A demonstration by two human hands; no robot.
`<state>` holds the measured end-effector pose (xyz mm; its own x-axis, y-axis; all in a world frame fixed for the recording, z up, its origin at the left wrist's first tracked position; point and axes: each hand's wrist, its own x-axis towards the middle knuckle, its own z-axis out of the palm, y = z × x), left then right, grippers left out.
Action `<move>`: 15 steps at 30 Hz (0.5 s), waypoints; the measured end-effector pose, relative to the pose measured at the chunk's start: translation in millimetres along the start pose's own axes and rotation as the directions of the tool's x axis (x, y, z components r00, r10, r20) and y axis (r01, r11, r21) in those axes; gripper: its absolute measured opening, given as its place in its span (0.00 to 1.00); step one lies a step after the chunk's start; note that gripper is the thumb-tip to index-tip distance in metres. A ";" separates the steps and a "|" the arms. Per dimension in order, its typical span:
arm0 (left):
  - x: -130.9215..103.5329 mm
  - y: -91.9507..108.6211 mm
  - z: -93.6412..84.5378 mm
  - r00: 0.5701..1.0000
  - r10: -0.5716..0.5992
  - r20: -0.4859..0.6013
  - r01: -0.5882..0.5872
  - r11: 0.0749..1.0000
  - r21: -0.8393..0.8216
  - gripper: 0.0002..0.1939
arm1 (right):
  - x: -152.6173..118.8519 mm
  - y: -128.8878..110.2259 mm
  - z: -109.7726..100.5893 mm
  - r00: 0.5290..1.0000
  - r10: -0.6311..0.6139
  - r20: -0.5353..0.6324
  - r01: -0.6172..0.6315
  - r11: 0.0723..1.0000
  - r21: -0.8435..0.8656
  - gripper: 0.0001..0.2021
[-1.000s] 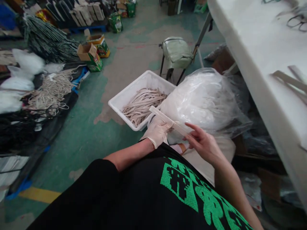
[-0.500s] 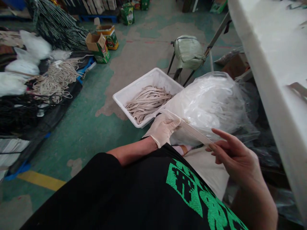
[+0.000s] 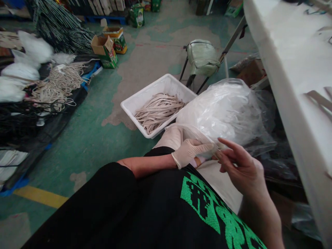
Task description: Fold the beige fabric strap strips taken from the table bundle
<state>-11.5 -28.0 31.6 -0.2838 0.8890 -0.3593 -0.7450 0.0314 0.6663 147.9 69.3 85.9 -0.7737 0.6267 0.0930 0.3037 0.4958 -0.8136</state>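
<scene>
My left hand (image 3: pixel 190 151), in a white glove, pinches a pale flat strip (image 3: pixel 198 131) over my lap. The strip curves up and over from my left knee towards my bare right hand (image 3: pixel 237 162). My right thumb and fingers close on its end, with the index finger stretched out; the fingertips of both hands are nearly touching. Just beyond my left knee a white tray (image 3: pixel 132 116) holds a heap of similar beige strips (image 3: pixel 159 109). A large clear plastic bag (image 3: pixel 225 107) with pale contents lies beyond my hands.
A white-topped table (image 3: pixel 287 69) runs along the right. Behind the tray stands a stool with a wrapped greenish cushion (image 3: pixel 203 57). Cardboard boxes (image 3: pixel 105 50) stand on the green floor. Bundles of cord (image 3: pixel 59 83) and white bags lie on the left.
My left hand has moved right and slightly down along the strip, close to my right hand. My right hand has shifted a little left. The strip now bows instead of stretching straight.
</scene>
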 end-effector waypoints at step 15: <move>-3.9 5.8 1.2 0.998 0.065 -0.001 -0.065 0.995 0.081 0.24 | -8.7 4.4 -15.0 1.000 -0.015 -0.019 0.014 0.999 -0.033 0.20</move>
<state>-14.0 -30.7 37.6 -0.3322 0.8889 -0.3154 -0.6736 0.0105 0.7390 164.3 75.1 90.2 -0.7674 0.6307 0.1158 0.3108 0.5238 -0.7931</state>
